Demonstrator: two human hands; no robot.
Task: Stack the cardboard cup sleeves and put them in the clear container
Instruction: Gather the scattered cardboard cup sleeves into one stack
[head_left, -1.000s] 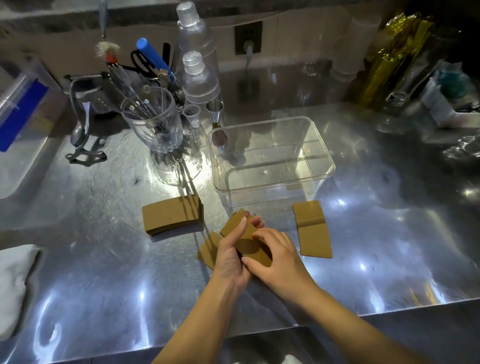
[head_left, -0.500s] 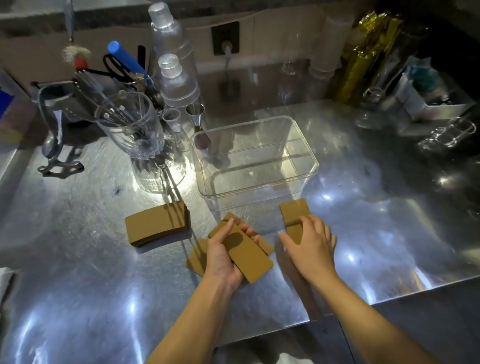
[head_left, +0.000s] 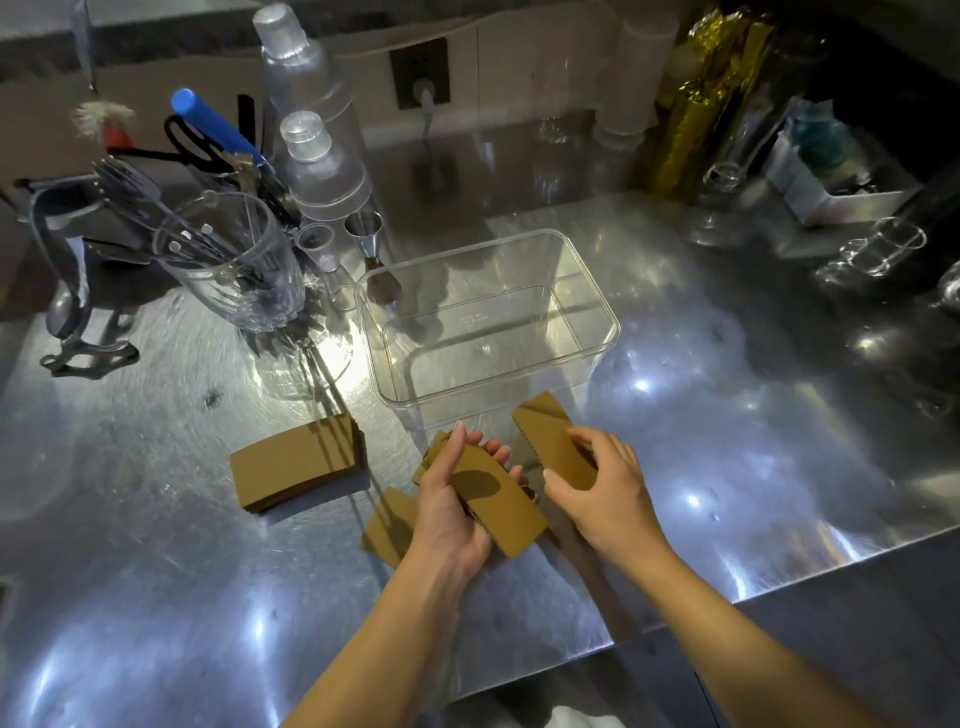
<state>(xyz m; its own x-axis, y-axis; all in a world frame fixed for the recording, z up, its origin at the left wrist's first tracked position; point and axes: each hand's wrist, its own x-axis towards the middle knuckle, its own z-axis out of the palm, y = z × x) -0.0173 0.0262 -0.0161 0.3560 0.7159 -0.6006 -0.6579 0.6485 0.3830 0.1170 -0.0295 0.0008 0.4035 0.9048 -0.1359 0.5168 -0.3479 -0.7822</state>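
Observation:
My left hand (head_left: 449, 512) grips a small stack of flat brown cardboard sleeves (head_left: 498, 506) just above the steel counter. Close to its right, my right hand (head_left: 602, 483) holds a single sleeve (head_left: 550, 441), lifted off the counter in front of the clear container. The clear container (head_left: 597, 291) stands empty right behind both hands. Another sleeve (head_left: 389, 525) lies flat under my left wrist. A neat pile of sleeves (head_left: 296, 462) rests on the counter to the left.
A glass with metal tools (head_left: 234, 270), two clear bottles (head_left: 322, 166) and a jigger (head_left: 366, 234) stand behind and left of the container. Glassware (head_left: 878, 249) and gold foil packs (head_left: 701, 93) crowd the back right. The counter edge (head_left: 779, 587) runs close at the right front.
My right hand left the stack, reached right to the lone sleeve on the counter, picked it up and brought it toward my left hand, which keeps its stack.

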